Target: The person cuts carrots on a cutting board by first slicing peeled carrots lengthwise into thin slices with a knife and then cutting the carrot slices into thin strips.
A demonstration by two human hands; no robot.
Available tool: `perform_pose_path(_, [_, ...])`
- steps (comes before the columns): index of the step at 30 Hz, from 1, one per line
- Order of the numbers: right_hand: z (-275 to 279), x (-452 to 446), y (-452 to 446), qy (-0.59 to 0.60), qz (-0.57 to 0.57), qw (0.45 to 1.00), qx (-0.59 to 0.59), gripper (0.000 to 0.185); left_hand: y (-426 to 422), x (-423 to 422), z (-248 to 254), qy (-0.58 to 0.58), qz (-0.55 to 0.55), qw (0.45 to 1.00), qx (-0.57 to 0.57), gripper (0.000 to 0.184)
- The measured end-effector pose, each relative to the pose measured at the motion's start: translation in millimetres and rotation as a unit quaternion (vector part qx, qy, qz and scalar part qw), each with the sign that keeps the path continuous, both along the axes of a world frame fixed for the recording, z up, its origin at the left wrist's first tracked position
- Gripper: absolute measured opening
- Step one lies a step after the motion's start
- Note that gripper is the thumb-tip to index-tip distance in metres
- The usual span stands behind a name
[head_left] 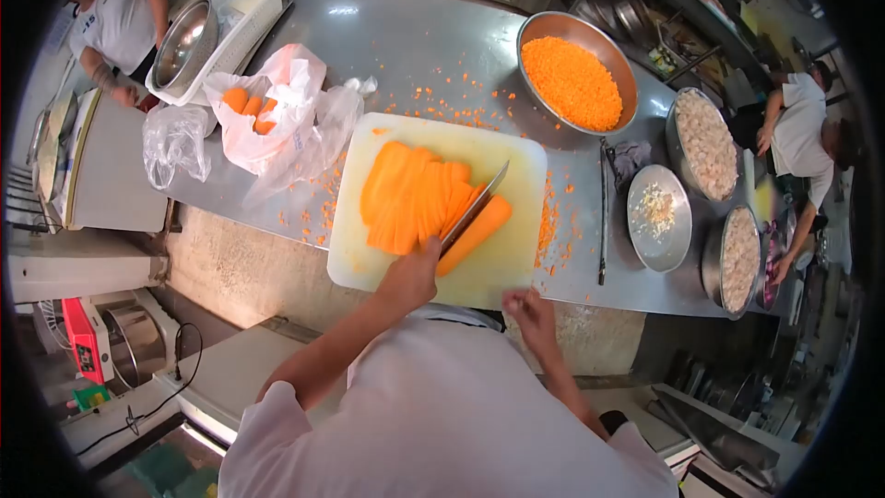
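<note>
My left hand point(410, 277) is closed round the handle of a kitchen knife point(477, 209). The blade lies between a fan of thin carrot slices point(406, 198) and a thicker carrot piece point(477, 235). All of this rests on a white, yellow-stained cutting board point(442, 134). Just off the board's near right corner, my right hand point(532, 314) hangs close to my body with its fingers curled. It is slightly blurred, so whatever is in its fingers, if anything, cannot be made out.
Orange bits litter the steel table point(415, 37). A bowl of diced carrot point(572, 83) stands back right, near a steel rod point(603, 212) and bowls of pale chopped food point(705, 143). Whole carrots point(249, 106) sit in a plastic bag point(290, 78). Co-workers point(802, 129) stand nearby.
</note>
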State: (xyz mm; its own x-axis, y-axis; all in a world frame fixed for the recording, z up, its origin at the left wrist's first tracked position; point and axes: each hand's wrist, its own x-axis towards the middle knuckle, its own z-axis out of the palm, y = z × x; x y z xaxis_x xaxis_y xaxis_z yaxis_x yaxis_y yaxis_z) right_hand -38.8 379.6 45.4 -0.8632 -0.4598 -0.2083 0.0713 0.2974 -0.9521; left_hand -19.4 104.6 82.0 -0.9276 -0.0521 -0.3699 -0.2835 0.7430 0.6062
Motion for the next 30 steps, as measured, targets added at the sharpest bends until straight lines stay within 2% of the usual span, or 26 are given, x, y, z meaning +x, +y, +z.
perform_pose_path(2, [-4.7,44.3,25.2,-0.097,-0.059,0.993,-0.021,0.022,-0.7,1.2,-4.9,0.032,-0.006,0.999,0.008,0.032])
perform_pose_path(5, [-29.5,102.2,58.2,-0.128,-0.181,0.971,0.091,0.027,-3.9,-1.2,-1.6,0.025,-0.014,1.000,0.011,0.033])
perform_pose_path(6, [-65.6,124.5,78.7,-0.149,-0.235,0.951,0.132,0.028,-4.9,-2.4,-0.9,0.028,-0.018,0.999,0.012,0.033])
perform_pose_path(9, [-220.7,228.6,141.3,-0.223,-0.345,0.911,0.023,0.030,-5.7,-2.9,-0.3,0.002,-0.015,1.000,0.015,0.033])
perform_pose_path(11, [-224.8,244.2,137.8,-0.201,-0.350,0.908,0.115,0.030,-6.7,-3.6,-0.9,0.009,-0.021,1.000,0.016,0.024])
perform_pose_path(13, [-194.2,234.9,120.9,-0.191,-0.333,0.896,0.223,0.030,-7.5,-4.4,-1.4,0.015,-0.022,0.999,0.023,0.023])
perform_pose_path(15, [-182.2,228.8,118.7,-0.181,-0.317,0.890,0.272,0.030,-8.0,-2.8,-3.0,0.020,-0.021,0.999,0.032,0.023])
perform_pose_path(17, [-175.4,224.1,116.2,-0.178,-0.309,0.888,0.291,0.030,-7.7,-1.8,-6.1,0.035,-0.022,0.999,0.027,0.036])
perform_pose_path(21, [-170.9,218.9,116.0,-0.173,-0.298,0.887,0.308,0.030,-7.8,-1.1,-9.3,0.039,-0.028,0.999,0.019,0.038])
perform_pose_path(23, [-169.2,217.3,117.2,-0.173,-0.295,0.887,0.311,0.030,-8.1,-1.2,-7.7,0.028,-0.026,0.999,0.028,0.024])
perform_pose_path(30, [-165.9,215.1,118.4,-0.168,-0.282,0.886,0.328,0.030,-8.5,-2.4,-1.8,0.018,-0.027,0.999,0.030,0.022])
